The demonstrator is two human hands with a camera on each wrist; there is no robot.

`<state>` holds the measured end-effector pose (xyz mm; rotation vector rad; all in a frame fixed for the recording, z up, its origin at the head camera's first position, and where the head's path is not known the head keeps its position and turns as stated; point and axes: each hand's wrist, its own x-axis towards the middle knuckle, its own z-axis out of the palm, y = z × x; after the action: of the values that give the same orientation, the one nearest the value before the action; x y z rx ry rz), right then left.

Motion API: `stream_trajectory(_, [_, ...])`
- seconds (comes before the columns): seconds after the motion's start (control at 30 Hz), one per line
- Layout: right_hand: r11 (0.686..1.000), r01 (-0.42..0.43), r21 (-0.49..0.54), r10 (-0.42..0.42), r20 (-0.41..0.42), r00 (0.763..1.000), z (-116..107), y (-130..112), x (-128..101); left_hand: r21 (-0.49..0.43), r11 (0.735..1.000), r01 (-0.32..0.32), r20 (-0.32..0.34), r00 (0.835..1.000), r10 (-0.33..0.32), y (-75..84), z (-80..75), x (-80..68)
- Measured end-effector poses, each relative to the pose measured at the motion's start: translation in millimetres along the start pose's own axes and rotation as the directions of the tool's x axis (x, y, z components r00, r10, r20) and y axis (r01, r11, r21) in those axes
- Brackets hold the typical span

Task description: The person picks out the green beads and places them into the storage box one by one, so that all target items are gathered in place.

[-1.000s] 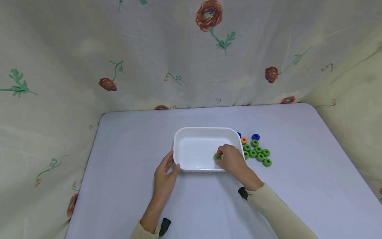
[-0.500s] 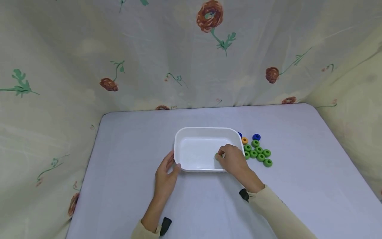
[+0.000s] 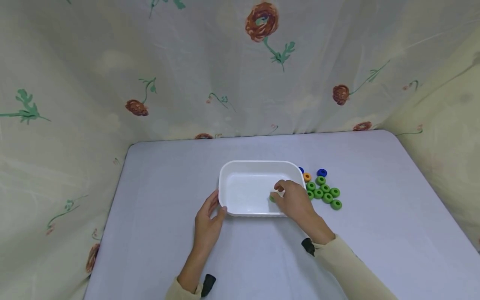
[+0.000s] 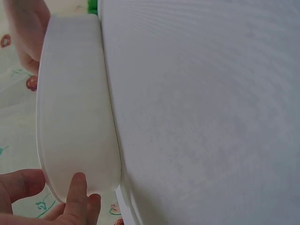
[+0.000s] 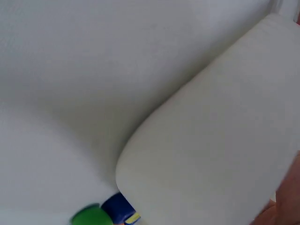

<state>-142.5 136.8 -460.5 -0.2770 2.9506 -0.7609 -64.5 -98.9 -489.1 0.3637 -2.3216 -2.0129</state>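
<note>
Two hands of mine are at the white rectangular plastic tub (image 3: pixel 243 166), which sits near the middle of the pale lilac table (image 3: pixel 375 233). My left hand (image 3: pixel 207 223) is at the tub's near left corner, thumb and fingertips lightly curled and touching its outer wall (image 4: pixel 75 140); the left wrist view shows two fingertips (image 4: pixel 77 192) pressed against that rounded corner, a steadying touch and not a full grasp. My right hand (image 3: pixel 296 202) reaches over the tub's near right part, its fingers bent down into the basin, pinching a small green plastic ring (image 3: pixel 272 198) low inside the tub near its right end. Only a sliver of that ring shows past my fingers, so I cannot tell whether it touches the tub floor.

Just beside the tub's right wall, on the table, lies a cluster of loose rings: the green rings (image 3: pixel 325 193) bunched close together, some touching, with one orange ring (image 3: pixel 307 176) and one blue ring (image 3: pixel 321 172) at the far side of the bunch, and another blue ring (image 3: pixel 301 170) half hidden behind the tub's far right corner. The right wrist view shows the tub's curved outer wall (image 5: pixel 215 154) with a green ring (image 5: pixel 91 216) and a blue ring (image 5: pixel 118 206) at its foot. A cream curtain printed with reddish flowers (image 3: pixel 262 21) hangs round the table. Cream sleeves (image 3: pixel 348 266) cover both my forearms.
</note>
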Motion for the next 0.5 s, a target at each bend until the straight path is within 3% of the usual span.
stream_trajectory(0.17, [0.994, 0.054, 0.096, -0.043, -0.11, 0.993, -10, 1, -7, -0.007, 1.0, 0.004, -0.003, 1.0, -0.004, -0.6, 0.5, 0.0])
stream_trajectory(0.3, [0.981, 0.114, 0.156, -0.076, -0.231, 0.97, -19, 5, -14, -0.012, 1.0, 0.009, 0.004, 1.0, -0.009, -0.3, 1.0, -0.1])
stream_trajectory(0.5, [0.974, 0.066, 0.216, 0.018, -0.365, 0.931, -35, 24, -26, -0.015, 1.0, 0.008, 0.006, 1.0, -0.007, -0.1, 0.8, -0.3])
